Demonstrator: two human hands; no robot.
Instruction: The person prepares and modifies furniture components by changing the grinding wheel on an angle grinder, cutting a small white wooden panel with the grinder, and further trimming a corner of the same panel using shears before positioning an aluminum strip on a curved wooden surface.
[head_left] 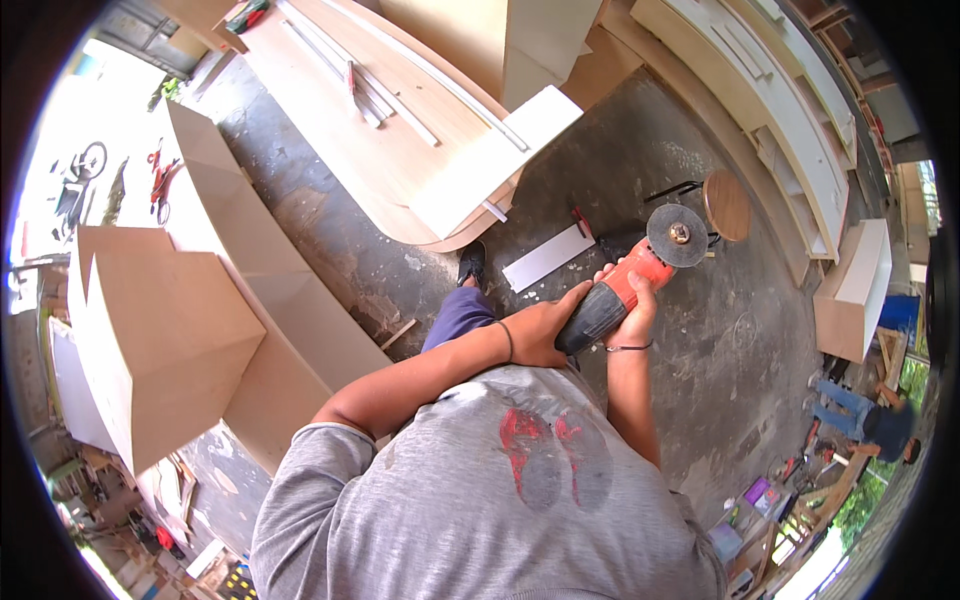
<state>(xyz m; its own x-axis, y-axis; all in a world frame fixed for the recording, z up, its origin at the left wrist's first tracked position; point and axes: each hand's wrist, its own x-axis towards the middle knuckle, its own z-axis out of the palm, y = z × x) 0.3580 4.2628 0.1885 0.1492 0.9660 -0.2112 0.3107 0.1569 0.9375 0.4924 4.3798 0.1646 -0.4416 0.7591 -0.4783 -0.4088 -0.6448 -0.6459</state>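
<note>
Head view looks down on a stained grey concrete floor (720, 330) ringed by big pale plywood panels and cabinet carcasses (170, 330), with a curved brown laminated board (370, 150) lying further off and a white shelving unit (790, 130) along the far edge. Smaller pieces sit nearer: a round wooden stool top (727, 204) and a flat white offcut strip (547, 258) on the floor. At chest height the person holds an orange-and-black angle grinder with a grey abrasive disc (640, 275). The left hand (540, 330) wraps the dark rear body, its grip closed on the tool; the right hand (632, 300) clasps the orange neck near the disc, possibly working the guard or lock, though the fingers hide it. The grinder looks to be in preparation, not cutting; next calls for steadying it.
</note>
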